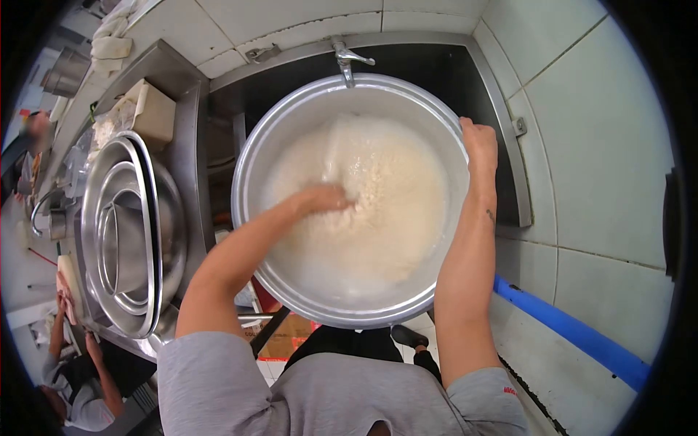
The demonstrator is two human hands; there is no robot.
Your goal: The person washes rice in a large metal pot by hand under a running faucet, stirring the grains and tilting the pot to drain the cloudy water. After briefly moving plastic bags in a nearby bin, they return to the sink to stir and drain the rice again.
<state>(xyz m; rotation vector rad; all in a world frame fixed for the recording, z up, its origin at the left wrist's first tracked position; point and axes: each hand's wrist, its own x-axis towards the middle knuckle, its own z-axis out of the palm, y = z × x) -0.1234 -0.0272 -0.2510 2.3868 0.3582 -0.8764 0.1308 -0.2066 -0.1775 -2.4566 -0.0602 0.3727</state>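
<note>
Nearest: grey shirt (pixel 342 392), both forearms reaching away from it over a wide metal basin (pixel 352 317). A dark shoe (pixel 409 336) shows below the near rim, and a printed cardboard box (pixel 287 336) left of it.

Basin holds cloudy liquid (pixel 320 269) with pale grains (pixel 374 200) in it. Left hand (pixel 327 198) inside, near the middle, fingertips at the surface; grains lie just beside and beyond the fingers. Hand blurred: cannot tell whether it is open or closed, or has grains in it.

Right hand (pixel 480 145) closed over the rim at the right side, toward the far end. Liquid and grains lie inward of that grip, apart from it. Small dark mark on the right forearm. Blue pole (pixel 574 330) slants outside the basin, right.

Beyond the far rim: metal tap (pixel 349 59), spout over the basin's edge, tiled wall (pixel 313 16) behind.

Off left: nested metal bowls (pixel 120 232), tilted; cream container (pixel 154 115) past them. Farther left, a co-worker (pixel 83 392), hands on a pale item (pixel 67 287).
</note>
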